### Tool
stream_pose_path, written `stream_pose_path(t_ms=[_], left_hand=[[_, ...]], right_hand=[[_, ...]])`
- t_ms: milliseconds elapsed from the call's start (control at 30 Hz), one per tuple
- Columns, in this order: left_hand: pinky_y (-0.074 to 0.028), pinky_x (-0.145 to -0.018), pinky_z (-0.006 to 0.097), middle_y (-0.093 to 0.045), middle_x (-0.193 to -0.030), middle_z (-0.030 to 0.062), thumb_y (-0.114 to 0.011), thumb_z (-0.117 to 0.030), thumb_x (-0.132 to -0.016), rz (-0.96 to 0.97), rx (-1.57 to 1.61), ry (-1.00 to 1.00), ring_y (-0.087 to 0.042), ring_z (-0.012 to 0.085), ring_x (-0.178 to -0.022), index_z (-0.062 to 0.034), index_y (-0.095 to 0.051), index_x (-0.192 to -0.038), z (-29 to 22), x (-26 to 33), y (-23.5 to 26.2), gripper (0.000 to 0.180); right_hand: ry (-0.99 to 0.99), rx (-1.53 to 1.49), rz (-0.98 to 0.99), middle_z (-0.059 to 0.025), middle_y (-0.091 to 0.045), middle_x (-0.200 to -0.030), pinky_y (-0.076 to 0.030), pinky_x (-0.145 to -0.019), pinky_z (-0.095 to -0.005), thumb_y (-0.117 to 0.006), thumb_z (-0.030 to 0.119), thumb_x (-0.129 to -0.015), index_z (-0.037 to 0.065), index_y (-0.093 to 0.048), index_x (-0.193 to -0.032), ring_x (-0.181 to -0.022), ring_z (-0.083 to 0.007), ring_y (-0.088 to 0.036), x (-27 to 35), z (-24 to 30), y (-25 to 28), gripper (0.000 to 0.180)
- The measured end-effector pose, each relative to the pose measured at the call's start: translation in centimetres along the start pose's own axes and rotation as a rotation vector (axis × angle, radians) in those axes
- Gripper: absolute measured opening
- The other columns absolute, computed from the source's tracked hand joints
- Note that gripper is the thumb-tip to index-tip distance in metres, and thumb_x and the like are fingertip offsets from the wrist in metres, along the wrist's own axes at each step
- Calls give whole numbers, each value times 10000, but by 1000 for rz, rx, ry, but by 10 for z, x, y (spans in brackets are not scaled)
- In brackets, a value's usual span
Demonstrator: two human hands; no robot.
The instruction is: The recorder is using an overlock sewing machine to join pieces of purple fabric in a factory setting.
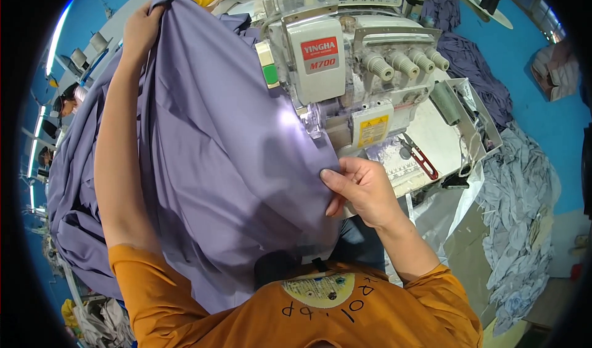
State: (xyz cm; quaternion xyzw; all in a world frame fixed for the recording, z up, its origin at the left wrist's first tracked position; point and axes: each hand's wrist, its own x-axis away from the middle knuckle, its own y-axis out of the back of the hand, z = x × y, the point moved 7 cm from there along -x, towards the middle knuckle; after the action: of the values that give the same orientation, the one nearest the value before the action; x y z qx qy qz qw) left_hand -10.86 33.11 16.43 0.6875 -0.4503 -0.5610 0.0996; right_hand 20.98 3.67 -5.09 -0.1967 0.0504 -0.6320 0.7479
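Note:
A large lavender-grey fabric piece [216,163] hangs across my front, from the sewing machine down to my lap. My left hand [143,30] is raised high at the upper left, fingers closed on the fabric's top edge. My right hand [361,187] pinches the fabric's right edge just below the white overlock sewing machine [345,58]. The cloth's edge lies close to the machine's needle area [314,120], which is partly hidden by the cloth.
Red-handled snips [420,158] lie on the white machine table [444,138] right of my right hand. More purple cloth [475,70] is heaped behind the machine. Grey fabric scraps [518,200] pile up on the floor at right. Other workers sit at far left and top.

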Motion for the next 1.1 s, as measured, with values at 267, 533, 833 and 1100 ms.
stream_pose_path(t_ms=[267, 533, 833, 1100], left_hand=[[-376, -1040, 410, -526, -1277, 249, -686, -278, -811, -254, -286, -120, -467, 371, -1232, -8, -467, -1326, 5, 3, -11, 621], [-456, -934, 367, -590, -1164, 129, -679, -207, -750, 564, 462, -545, -577, 268, -1082, -11, -584, -1149, -227, 294, 5, 455], [-513, -825, 330, -620, -1056, 116, -571, -166, -756, 178, -64, -1109, -625, 233, -948, -3, -654, -1016, -235, 314, 1, 319], [-515, -826, 321, -641, -1097, 97, -611, -106, -738, 347, 42, -1028, -635, 234, -993, -12, -658, -1014, -231, 295, 0, 295]], right_hand=[[4, 56, 35, -38, -626, -683, -496, -489, -208, -622, 187, -928, -31, -614, -916, -544, -100, -625, 1, 2, -10, 218], [89, -9, 26, -64, -640, -710, -509, -508, -219, -593, 195, -947, -45, -614, -986, -569, -113, -633, 2, -1, -4, 244], [-13, 3, 16, -88, -653, -767, -519, -519, -223, -597, 191, -944, -31, -613, -959, -576, -120, -630, 3, 2, -4, 224], [176, 321, -221, -27, -628, -623, -446, -490, -219, -662, 216, -902, 2, -632, -870, -515, -64, -564, 10, 7, -1, 219]])
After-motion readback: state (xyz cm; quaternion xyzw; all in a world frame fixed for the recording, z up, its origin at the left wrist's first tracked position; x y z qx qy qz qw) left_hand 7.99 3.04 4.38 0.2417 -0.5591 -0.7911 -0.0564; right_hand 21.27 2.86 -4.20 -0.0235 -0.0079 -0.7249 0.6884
